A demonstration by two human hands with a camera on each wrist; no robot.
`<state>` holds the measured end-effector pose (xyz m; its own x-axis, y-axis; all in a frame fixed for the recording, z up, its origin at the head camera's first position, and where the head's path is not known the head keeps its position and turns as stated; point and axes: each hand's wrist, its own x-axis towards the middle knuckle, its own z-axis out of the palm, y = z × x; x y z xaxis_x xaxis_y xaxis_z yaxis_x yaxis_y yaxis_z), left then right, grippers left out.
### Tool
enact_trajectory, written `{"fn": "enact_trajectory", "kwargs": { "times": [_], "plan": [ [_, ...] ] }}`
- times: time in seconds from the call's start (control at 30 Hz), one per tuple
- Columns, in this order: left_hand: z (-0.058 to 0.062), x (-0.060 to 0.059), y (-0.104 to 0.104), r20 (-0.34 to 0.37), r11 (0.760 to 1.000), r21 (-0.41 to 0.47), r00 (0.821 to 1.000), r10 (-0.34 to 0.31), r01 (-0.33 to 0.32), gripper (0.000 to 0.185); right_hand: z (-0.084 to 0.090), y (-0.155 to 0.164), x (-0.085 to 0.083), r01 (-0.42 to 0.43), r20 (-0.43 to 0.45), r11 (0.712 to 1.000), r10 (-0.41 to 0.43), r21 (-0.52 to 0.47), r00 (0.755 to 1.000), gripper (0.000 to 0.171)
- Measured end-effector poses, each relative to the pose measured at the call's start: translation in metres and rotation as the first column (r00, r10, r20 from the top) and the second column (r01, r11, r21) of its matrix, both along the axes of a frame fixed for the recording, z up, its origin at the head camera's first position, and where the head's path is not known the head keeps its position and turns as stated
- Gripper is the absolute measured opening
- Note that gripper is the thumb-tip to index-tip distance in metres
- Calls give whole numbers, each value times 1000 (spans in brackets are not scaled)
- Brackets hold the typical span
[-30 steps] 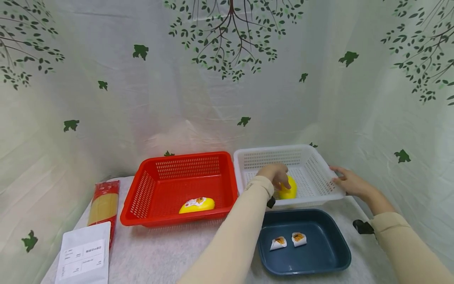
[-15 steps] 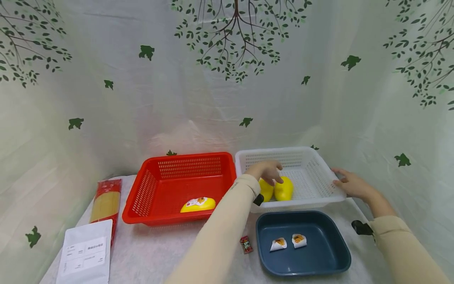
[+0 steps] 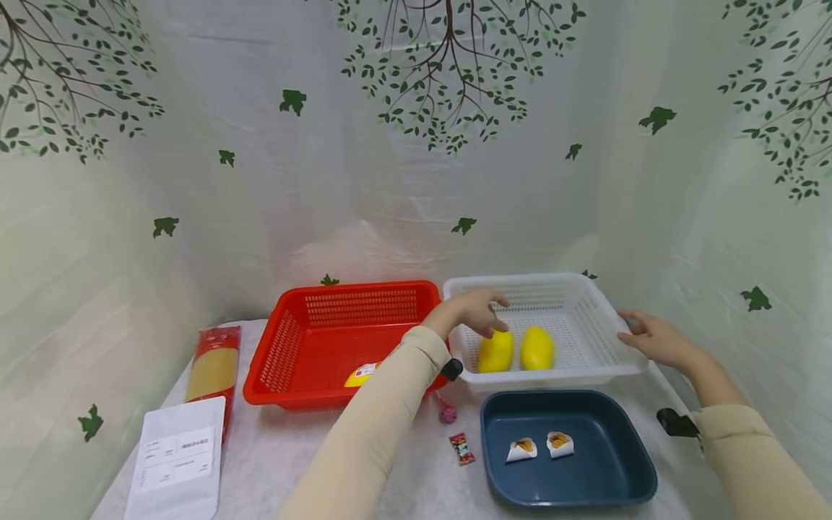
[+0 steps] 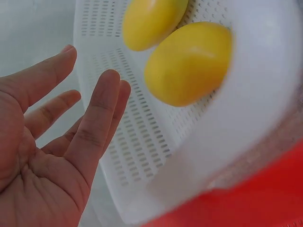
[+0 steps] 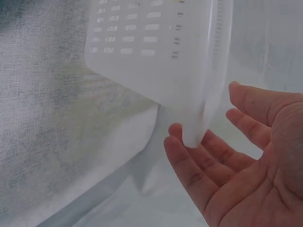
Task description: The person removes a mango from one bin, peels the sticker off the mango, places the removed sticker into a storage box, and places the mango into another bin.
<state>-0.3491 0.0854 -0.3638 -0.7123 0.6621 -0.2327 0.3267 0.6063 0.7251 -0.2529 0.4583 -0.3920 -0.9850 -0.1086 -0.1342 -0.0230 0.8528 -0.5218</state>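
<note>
Two smooth yellow oval things, shaped like mangoes, lie side by side in the white basket (image 3: 585, 375): a left one (image 3: 495, 354) and a right one (image 3: 537, 349). Over the basket's left side hovers my left hand (image 3: 473, 312), its fingers spread and holding nothing. In the left wrist view, a gap shows between the fingers (image 4: 102, 101) and the nearer yellow thing (image 4: 189, 64). My right hand (image 3: 659, 338) is at the basket's right rim. Its fingertips touch the rim corner (image 5: 193, 135) from below, while the thumb stands apart.
A red basket (image 3: 292, 396) on the left holds a labelled yellow thing (image 3: 360, 373), partly behind my left sleeve. A blue tray (image 3: 572, 484) bears two small white-wrapped pieces. Nearby are a red-wrapped sweet (image 3: 462, 448), a lollipop (image 3: 447, 413), a spaghetti pack (image 3: 214, 365) and a white pouch (image 3: 175, 462).
My left hand has moved left and up, off the yellow things, uncovering the left one. The sweet and lollipop have come into sight from behind the sleeve. My right hand stays at the rim.
</note>
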Motion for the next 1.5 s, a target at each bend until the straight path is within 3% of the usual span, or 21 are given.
{"fn": "enact_trajectory", "kwargs": {
  "times": [0.3,0.47,0.83,1.2,1.5],
  "plan": [
    [-3,2,-25,20,997,69,1000,14,-15,59,4,-7,3,-9,-39,1000,10,28,999,65],
    [-2,5,-40,-9,996,87,1000,6,-5,59,8,-12,6,-25,-52,999,27,40,998,63],
    [2,27,-76,-105,996,77,993,49,-41,57,10,-21,12,-56,-105,996,64,71,992,64],
    [-1,43,-116,-87,990,93,990,111,-103,57,17,-57,13,-76,-146,995,84,62,986,63],
    [-1,54,-145,-86,983,129,986,141,-129,63,26,-93,10,-162,-166,987,158,-13,973,58]
  ]
}}
